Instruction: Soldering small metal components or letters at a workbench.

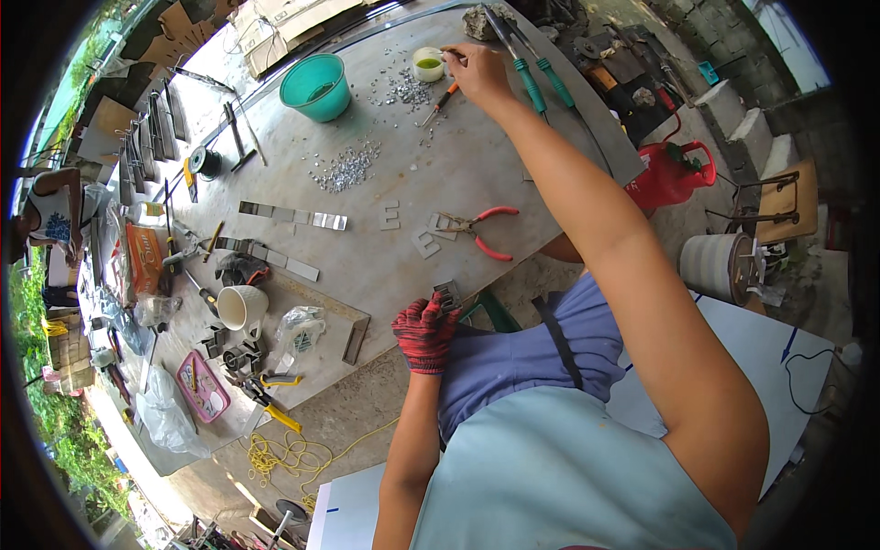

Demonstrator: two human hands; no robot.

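Observation:
My left hand (425, 334), in a red and black glove, is closed around a small grey metal piece (446, 295) at the table's near edge. Stretched far out, my bare right hand (480, 77) has its fingers pinched at the rim of a small whitish cup (427, 64) with yellow-green liquid. What those fingers hold is too small to make out. An orange-handled tool (442, 103) lies just below that cup. Red-handled pliers (486, 234) rest near flat comb-shaped metal pieces (425, 243). Small silvery bits (346, 168) are heaped mid-table.
A teal plastic bowl (315, 90) stands at the back. Two green-handled soldering tools (532, 87) lean at the far right with a cable. Metal strips (293, 217), a white mug (242, 307), a pink tray (202, 387) and yellow-handled cutters (273, 408) crowd the left. A red gas cylinder (662, 174) stands right.

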